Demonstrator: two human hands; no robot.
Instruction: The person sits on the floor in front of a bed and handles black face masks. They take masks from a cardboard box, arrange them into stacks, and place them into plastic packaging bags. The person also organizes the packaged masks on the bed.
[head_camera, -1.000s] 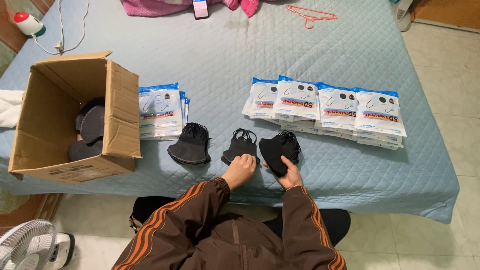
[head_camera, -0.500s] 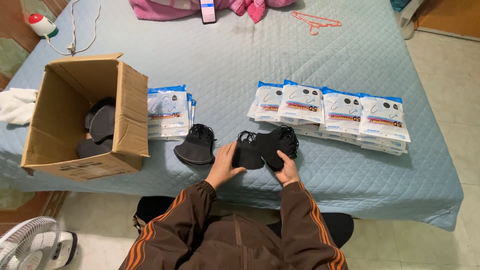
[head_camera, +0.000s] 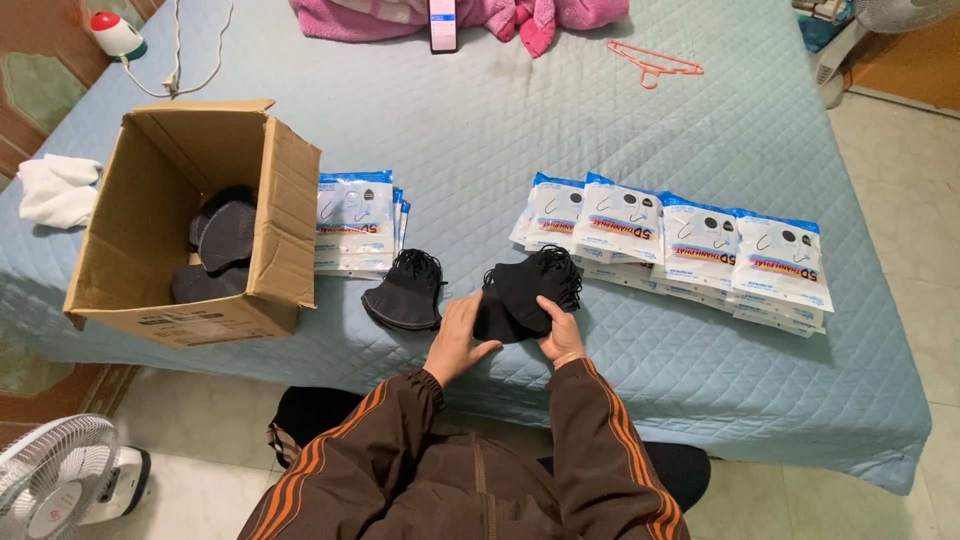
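Note:
A stack of black face masks (head_camera: 525, 290) lies at the near edge of the blue quilted bed (head_camera: 520, 130), and both my hands grip it. My left hand (head_camera: 455, 335) presses its left side, my right hand (head_camera: 560, 325) clasps its right side from the front. A second pile of black masks (head_camera: 405, 295) lies just left of my left hand, untouched. Behind the held stack, a row of white-and-blue mask packets (head_camera: 680, 245) fans out to the right. Another stack of the same packets (head_camera: 355, 222) sits beside the cardboard box (head_camera: 285, 215).
The open box holds more black masks (head_camera: 220, 245). A white cloth (head_camera: 55, 190) lies left of it. Far across the bed are a pink garment (head_camera: 500, 15), a phone (head_camera: 442, 22), an orange hanger (head_camera: 650, 62) and a red-and-white device (head_camera: 115, 35). A fan (head_camera: 60, 480) stands on the floor.
My hands drew two separate mask piles together into one stack and now hold it from both sides. The camera view shifted slightly.

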